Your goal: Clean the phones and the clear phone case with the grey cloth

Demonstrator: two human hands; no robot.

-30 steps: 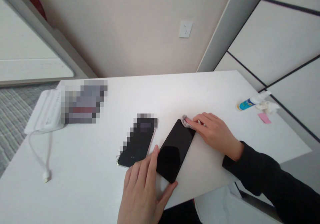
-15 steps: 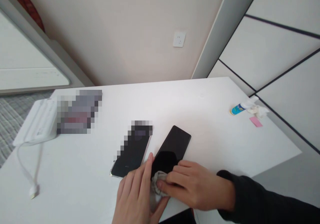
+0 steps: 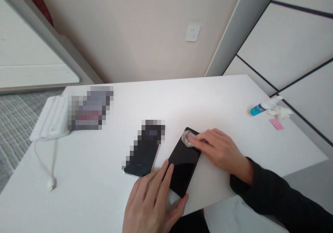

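Observation:
A black smartphone (image 3: 183, 167) lies screen up and slanted on the white table. My left hand (image 3: 149, 200) holds it at its lower end, with long fingers along the left edge and the thumb by the bottom corner. My right hand (image 3: 222, 151) presses a crumpled greyish tissue (image 3: 187, 139) onto the screen near the phone's top end, fingertips closed on the wad. To the left lies a second dark phone (image 3: 144, 153), partly blurred out and apart from the first; my left fingers are close to its bottom end.
A white power strip (image 3: 50, 120) with a cable plug (image 3: 51, 183) is at the left, beside a pixelated item (image 3: 90, 109). At the right lie a spray bottle (image 3: 261, 108), crumpled white tissue (image 3: 281, 112) and a pink slip (image 3: 276, 124). The table (image 3: 221, 104) meets the wall behind.
My right hand has moved the tissue from the phone's lower end up to its top end. My left hand stays at the lower end. The view has shifted slightly.

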